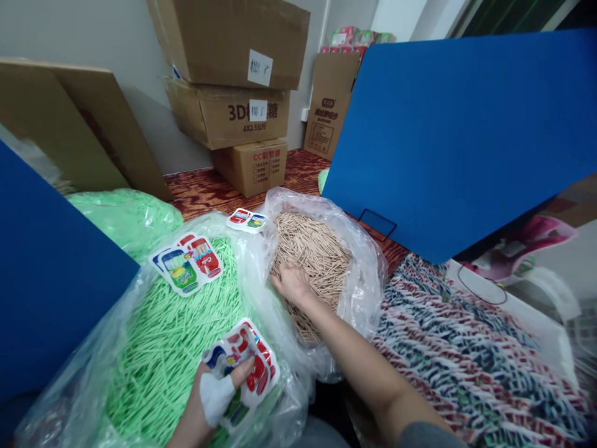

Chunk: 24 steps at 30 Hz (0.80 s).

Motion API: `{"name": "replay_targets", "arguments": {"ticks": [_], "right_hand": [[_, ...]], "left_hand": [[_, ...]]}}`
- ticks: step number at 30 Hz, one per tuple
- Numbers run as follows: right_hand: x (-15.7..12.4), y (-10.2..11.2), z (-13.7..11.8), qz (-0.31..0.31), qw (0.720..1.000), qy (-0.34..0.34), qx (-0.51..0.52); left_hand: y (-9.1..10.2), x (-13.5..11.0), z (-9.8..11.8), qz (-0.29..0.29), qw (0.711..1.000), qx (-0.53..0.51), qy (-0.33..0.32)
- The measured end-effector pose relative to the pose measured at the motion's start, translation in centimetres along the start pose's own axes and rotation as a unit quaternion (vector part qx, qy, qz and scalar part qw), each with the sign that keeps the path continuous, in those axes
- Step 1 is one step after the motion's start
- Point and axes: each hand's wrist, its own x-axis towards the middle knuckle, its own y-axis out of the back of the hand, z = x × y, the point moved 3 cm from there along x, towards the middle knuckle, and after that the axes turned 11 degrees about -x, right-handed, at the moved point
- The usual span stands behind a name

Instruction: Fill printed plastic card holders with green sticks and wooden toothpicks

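Note:
My left hand point(212, 398) is closed round a small printed plastic tray point(247, 367) with red and blue pictures, held over a clear bag of green sticks point(168, 348). A white wrap covers part of that hand. My right hand point(291, 281) reaches into a second clear bag full of brown sticks point(317, 249), its fingers curled down among them. Two more printed trays lie on the green sticks point(189, 262) and one rests at the bag's rim point(247, 219).
Blue boards stand at the right point(457, 137) and left point(46, 274). Stacked cardboard boxes point(233, 81) line the back wall, with a flat carton point(79, 124) leaning at the left. A heap of red, white and blue sticks point(466, 354) lies at the right. Another green bag point(125, 214) sits behind.

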Motion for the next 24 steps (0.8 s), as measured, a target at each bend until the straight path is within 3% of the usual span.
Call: {"name": "replay_targets", "arguments": {"ticks": [4, 16, 24], "right_hand": [[0.4, -0.2, -0.6, -0.003, 1.000, 0.006, -0.004], [0.9, -0.9, -1.5, 0.002, 1.000, -0.019, 0.005], [0.4, -0.3, -1.5, 0.002, 0.998, -0.027, 0.064]], "left_hand": [[-0.2, 0.0, 0.1, -0.033, 0.999, 0.009, -0.002], [0.0, 0.0, -0.1, -0.043, 0.999, 0.018, 0.000], [-0.3, -0.5, 0.6, -0.012, 1.000, 0.004, -0.001]]}}
